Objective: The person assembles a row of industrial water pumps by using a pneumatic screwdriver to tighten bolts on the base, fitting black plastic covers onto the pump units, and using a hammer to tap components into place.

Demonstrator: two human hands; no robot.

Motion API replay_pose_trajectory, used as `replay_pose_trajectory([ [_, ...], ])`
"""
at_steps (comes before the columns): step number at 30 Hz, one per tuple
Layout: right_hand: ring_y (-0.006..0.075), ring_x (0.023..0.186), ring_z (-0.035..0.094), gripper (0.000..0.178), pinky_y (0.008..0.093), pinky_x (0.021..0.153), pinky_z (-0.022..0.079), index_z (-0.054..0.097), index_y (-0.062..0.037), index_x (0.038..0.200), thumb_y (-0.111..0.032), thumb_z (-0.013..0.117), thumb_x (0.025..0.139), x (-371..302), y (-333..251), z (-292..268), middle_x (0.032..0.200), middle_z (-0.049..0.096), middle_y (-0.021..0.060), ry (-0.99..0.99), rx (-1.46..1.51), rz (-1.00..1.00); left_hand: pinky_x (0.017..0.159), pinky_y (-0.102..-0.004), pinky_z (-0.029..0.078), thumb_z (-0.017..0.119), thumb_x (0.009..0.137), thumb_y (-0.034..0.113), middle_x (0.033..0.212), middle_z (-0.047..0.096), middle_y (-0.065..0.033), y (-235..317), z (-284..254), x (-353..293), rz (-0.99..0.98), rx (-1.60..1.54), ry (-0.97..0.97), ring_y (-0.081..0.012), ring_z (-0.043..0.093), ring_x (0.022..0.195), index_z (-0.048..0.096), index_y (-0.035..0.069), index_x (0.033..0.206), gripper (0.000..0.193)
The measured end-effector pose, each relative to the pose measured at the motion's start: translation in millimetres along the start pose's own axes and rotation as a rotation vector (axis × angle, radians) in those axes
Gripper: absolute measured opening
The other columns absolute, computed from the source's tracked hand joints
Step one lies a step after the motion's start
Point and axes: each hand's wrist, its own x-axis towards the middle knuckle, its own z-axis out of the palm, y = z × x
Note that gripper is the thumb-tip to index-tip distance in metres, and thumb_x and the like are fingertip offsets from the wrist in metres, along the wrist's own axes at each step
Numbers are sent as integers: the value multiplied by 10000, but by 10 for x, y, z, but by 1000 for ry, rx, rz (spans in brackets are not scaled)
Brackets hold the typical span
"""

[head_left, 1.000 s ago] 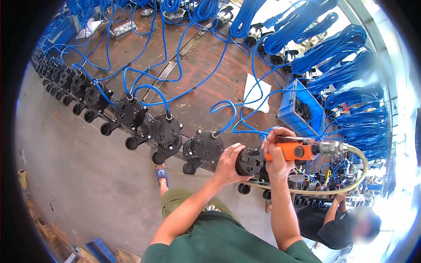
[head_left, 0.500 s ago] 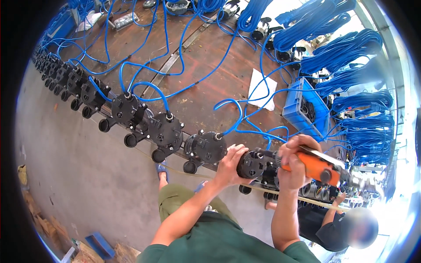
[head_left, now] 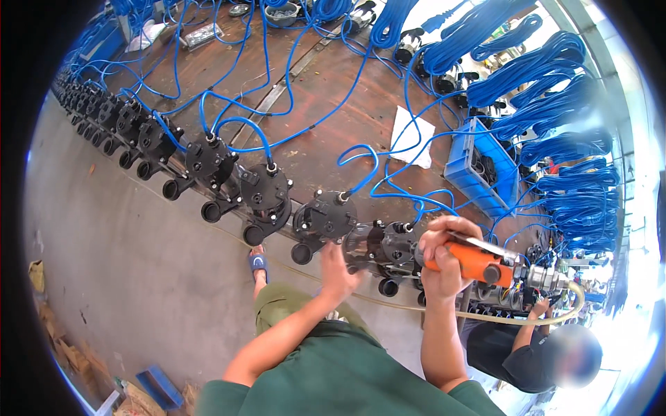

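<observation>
In my right hand (head_left: 444,260) is an orange air screwdriver (head_left: 475,265), held level with its pale hose (head_left: 577,298) trailing from the far end. Its front end points left, beside a black round pump (head_left: 400,244) with a side outlet; whether the tip touches cannot be made out. My left hand (head_left: 338,275) is blurred, its fingers just below another black pump (head_left: 326,213) with a blue cable. A part-clear, blurred black pump body (head_left: 357,243) stands between these two. Whether the left fingers touch anything is unclear.
More black pumps (head_left: 208,163) line the edge of the brown workbench (head_left: 333,149) to the left. Blue cables cross it. A blue crate (head_left: 479,170), white paper (head_left: 413,135) and hanging cable coils (head_left: 527,69) are at right. A co-worker (head_left: 520,350) works at lower right.
My left hand has left the pump it was gripping beside the tool and moved left and down. The air screwdriver in my right hand has shifted slightly left. The view has tilted a little.
</observation>
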Motion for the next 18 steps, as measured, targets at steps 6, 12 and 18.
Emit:
replay_pose_trajectory([
  [6,162,642,606,374,305,630,522,567,44,1167,50,586,793,-344,218,-35,983,677,215,3,-86,107,724,-381,541,814,749,82,937,630,-124,-483,63,-120,-75,-2,-114,-282,655,825,642,7,1175,465],
  [12,157,665,597,384,324,687,526,561,70,1181,-2,615,807,-408,304,-61,959,673,201,-37,-208,109,682,-413,524,720,864,114,892,645,-122,-472,83,-113,8,10,-52,-322,660,795,713,23,1015,176],
  [18,147,699,583,279,284,632,505,556,3,1105,41,570,829,-474,448,-118,927,619,120,-39,-190,225,697,-409,541,707,869,98,867,652,-107,-582,134,-105,147,75,-31,-301,665,812,713,13,997,154],
])
